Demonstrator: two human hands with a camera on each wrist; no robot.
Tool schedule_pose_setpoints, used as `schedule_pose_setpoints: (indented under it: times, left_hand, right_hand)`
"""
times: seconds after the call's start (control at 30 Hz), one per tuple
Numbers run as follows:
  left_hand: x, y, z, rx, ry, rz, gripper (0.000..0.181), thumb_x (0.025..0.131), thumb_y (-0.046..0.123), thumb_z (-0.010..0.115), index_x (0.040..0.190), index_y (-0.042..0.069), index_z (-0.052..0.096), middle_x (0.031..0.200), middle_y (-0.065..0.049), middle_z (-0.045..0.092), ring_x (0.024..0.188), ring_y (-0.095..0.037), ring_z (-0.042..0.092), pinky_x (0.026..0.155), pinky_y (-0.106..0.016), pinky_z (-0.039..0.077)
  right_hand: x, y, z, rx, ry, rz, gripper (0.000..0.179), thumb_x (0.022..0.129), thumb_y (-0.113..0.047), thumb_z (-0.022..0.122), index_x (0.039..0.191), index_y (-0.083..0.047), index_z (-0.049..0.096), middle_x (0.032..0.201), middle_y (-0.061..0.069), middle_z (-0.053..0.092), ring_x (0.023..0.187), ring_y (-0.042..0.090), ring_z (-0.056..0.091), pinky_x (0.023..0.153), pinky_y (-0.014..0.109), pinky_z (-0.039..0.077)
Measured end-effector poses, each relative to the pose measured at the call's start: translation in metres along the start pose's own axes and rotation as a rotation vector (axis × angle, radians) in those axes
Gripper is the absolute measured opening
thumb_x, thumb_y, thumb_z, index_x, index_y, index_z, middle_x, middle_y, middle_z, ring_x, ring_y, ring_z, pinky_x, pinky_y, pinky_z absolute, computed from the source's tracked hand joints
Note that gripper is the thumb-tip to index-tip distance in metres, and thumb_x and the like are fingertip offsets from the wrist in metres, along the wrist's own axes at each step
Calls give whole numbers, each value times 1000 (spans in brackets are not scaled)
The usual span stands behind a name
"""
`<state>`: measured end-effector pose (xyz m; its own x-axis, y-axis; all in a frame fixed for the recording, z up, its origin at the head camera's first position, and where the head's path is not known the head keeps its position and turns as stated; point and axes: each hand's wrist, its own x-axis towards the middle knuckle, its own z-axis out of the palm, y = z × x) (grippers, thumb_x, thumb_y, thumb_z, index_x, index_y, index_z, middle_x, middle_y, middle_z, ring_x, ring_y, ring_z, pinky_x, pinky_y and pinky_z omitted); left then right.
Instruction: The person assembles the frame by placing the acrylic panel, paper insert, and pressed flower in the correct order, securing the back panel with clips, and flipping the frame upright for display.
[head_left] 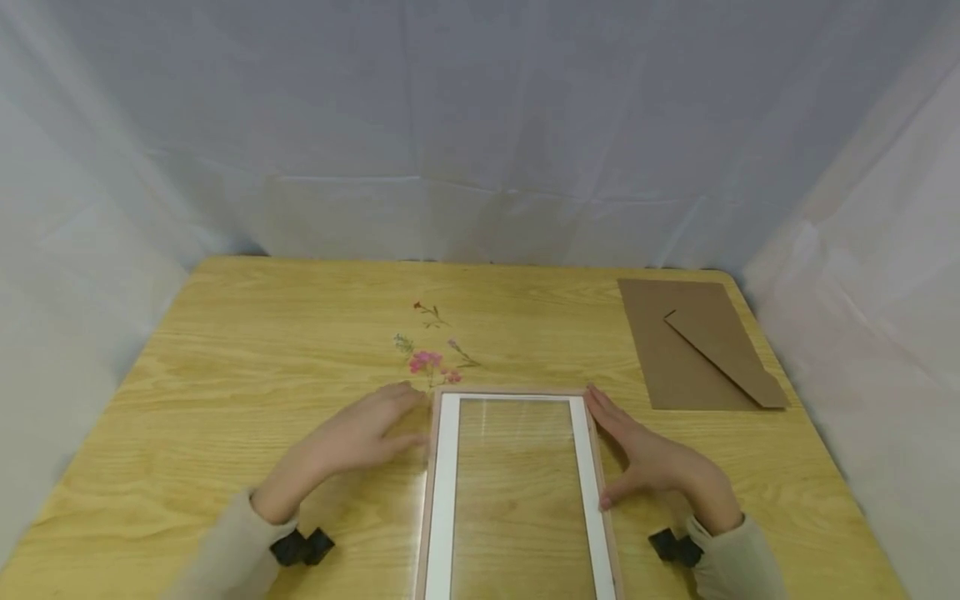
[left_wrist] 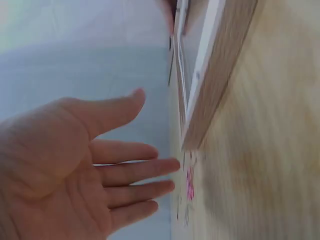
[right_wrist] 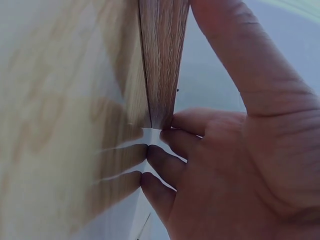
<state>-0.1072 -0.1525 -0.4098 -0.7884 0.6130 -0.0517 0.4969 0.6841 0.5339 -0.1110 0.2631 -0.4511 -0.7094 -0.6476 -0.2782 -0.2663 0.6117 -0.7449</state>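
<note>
A picture frame [head_left: 432, 500] with a pale wooden rim, a white mat [head_left: 446, 475] and a clear middle lies flat on the table before me. In the head view my left hand [head_left: 363, 432] is beside its upper left side. The left wrist view shows that hand [left_wrist: 75, 170] with straight fingers and thumb, holding nothing and apart from the frame edge [left_wrist: 220, 75]. My right hand [head_left: 656, 457] touches the frame's right side, fingers near the far corner and thumb lower down. In the right wrist view its extended fingers [right_wrist: 170, 165] reach the frame's corner.
Beyond the frame lie several small dried flowers, among them a pink one [head_left: 425, 361] and a red one [head_left: 429, 308]. At the far right of the wooden table [head_left: 247, 350] is a brown backing board [head_left: 652, 333] with a stand leg [head_left: 727, 358]. White cloth [head_left: 480, 125] surrounds the table.
</note>
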Motion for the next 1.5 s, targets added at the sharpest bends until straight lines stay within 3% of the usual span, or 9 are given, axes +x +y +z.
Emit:
schedule_pose_setpoints:
  times: [0.1,0.27,0.37,0.57,0.83,1.07,1.2,1.3,1.5]
  left_hand:
    - [17,-18,-8,-4,98,-11,41,96,16,66,127,-10,59,121,-26,64,115,-42,59,99,-55,47]
    - [48,-40,-15,7,209,-48,24,90,7,72,109,-6,68,106,-19,69,102,-36,61,90,-50,52]
    - [65,-49,-16,41,203,-88,30,85,11,78,110,-4,68,106,-17,68,101,-34,59,91,-48,51]
    - [87,-63,-16,110,85,-167,50,76,26,87,113,-1,66,105,-14,59,100,-31,50,90,-46,45]
    - [99,-66,-18,56,-4,-236,37,74,24,88,97,6,65,101,-10,53,100,-32,43,90,-48,39]
    - [103,-65,-16,29,-20,-267,30,73,19,89,86,7,64,95,-9,54,97,-32,41,86,-45,38]
    - [103,-65,-15,-30,-5,-280,28,73,12,88,83,7,62,87,-7,57,96,-30,41,85,-43,39]
    - [101,-65,-16,-106,17,-260,24,75,5,85,85,5,62,84,-7,59,94,-28,46,82,-40,43]
    - [95,-71,-27,-251,39,-175,10,90,3,71,92,-1,63,84,-11,66,75,-23,64,68,-34,55]
  right_hand:
    - [0,-1,-1,2,-8,3,137,67,-41,89,158,-7,-7,164,15,-16,148,41,-10,114,68,7]
    - [-1,-2,-1,18,-16,6,136,69,-40,89,158,-8,-8,164,14,-15,149,40,-11,114,68,7]
    - [-2,-1,-1,23,-15,6,136,69,-40,89,158,-9,-9,164,15,-15,149,40,-11,114,68,6]
    - [-2,1,0,16,-7,-8,136,69,-41,89,158,-8,-9,163,18,-14,148,41,-10,113,69,6]
    - [-1,2,0,26,-7,-4,136,69,-40,89,158,-8,-10,163,18,-15,148,41,-11,113,68,5]
    - [-1,3,-1,30,-9,1,137,70,-39,89,158,-8,-11,163,19,-14,148,41,-11,113,69,4]
    - [-1,3,-1,26,-11,-4,137,70,-39,89,158,-8,-11,163,20,-15,148,42,-11,113,70,4]
    - [-1,4,-1,31,-12,-6,137,70,-38,89,158,-7,-11,163,20,-15,148,42,-12,113,70,4]
    - [-2,4,-1,30,-5,0,136,70,-40,89,158,-9,-10,163,19,-13,148,41,-10,113,70,5]
